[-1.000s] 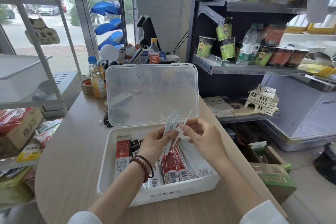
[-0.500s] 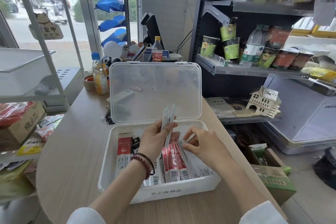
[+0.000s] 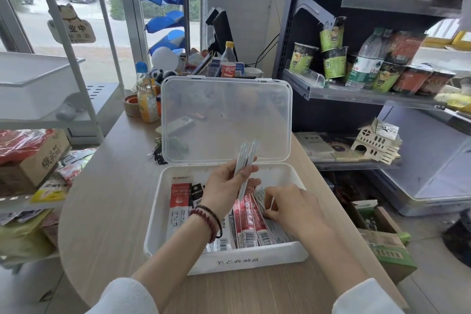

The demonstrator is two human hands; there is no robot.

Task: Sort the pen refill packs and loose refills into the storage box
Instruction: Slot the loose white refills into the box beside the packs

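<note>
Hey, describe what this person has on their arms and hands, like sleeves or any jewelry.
Both arms wear white ribbed-knit sleeves, the left sleeve and right sleeve ending well short of the wrists. The left hand has two bracelets at its wrist: a dark red beaded bracelet and a thin black band. The right hand shows no ring, watch or bracelet.

White ribbed sleeves (image 3: pixel 122 296); behind the left hand (image 3: pixel 224 186), a dark-red bead bracelet (image 3: pixel 204 220) and thin black band (image 3: pixel 216 219).
</note>
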